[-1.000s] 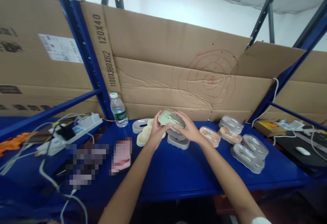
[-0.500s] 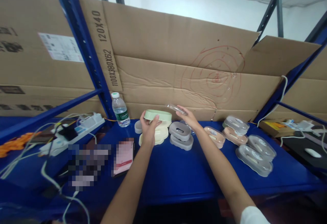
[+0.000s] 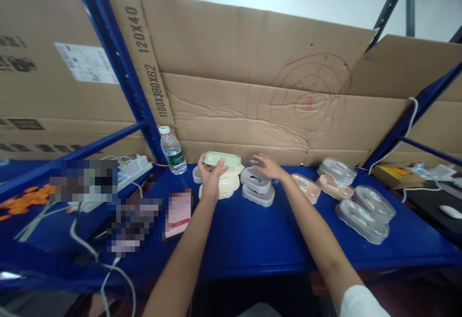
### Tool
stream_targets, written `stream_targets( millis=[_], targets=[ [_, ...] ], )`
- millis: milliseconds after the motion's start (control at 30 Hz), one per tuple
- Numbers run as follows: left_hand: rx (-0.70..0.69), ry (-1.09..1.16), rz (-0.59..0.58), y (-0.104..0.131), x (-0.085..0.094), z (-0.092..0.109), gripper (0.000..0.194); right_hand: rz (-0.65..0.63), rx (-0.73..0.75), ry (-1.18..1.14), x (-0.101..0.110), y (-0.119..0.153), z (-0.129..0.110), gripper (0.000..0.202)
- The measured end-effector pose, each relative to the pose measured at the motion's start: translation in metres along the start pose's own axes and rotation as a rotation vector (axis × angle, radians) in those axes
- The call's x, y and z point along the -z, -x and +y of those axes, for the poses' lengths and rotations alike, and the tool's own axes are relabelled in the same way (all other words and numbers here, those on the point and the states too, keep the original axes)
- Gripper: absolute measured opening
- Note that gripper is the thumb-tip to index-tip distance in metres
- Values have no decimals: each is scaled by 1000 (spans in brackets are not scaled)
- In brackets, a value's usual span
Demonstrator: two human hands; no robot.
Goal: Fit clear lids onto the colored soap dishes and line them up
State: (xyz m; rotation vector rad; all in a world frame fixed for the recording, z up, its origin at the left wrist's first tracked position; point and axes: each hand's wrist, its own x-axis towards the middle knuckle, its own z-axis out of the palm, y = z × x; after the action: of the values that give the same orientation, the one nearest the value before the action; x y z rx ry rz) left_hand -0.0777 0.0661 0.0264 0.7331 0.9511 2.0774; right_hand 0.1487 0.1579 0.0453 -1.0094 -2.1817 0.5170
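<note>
Our left fingers (image 3: 218,165) clasp the green case (image 3: 224,159) near twelve o'clock; our right fingers (image 3: 266,159) bend beside the grey cases (image 3: 263,196), grip unclear. Cardboard (image 3: 216,42) at eleven reads "120X40", "1100X380X62".

Cream containers (image 3: 228,185) partly hidden behind the left hand (image 3: 211,175); grip of the right hand (image 3: 269,166) too blurred to tell

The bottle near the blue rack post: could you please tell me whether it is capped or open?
Capped: a pale cap sits on top of the neck of the bottle.
</note>
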Motion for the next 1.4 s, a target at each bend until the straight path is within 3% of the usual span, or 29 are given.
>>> stream_targets(
  millis=[200, 333, 533, 733, 900, 1100, 1400],
  targets=[
    [45, 16, -187, 9, -4, 2, 91, 34, 261, -89, 24, 11, -65, 49],
    [53, 16, -322, 17, -7, 5, 91, -55, 334, -89, 19, 16, -83, 56],
    [54, 23, -356, 16, -7, 4, 99, -199, 358, -167, 11, 10, -77, 45],
    [50, 28, -320, 12, -7, 1, 100, -96, 244, -90, 16, 8, -78, 53],
    [-8, 41, -144, 2, 0, 6, 89, 58, 208, -1, 26, 3, -57, 52],
    [-90, 56, 79, -13, 13, 9, 85, 17, 150, 106, 17, -1, -21, 52],
    [-121, 24, 136, -16, 13, 4, 86, -83, 99, 166, -5, -3, 7, 31]
  ],
)
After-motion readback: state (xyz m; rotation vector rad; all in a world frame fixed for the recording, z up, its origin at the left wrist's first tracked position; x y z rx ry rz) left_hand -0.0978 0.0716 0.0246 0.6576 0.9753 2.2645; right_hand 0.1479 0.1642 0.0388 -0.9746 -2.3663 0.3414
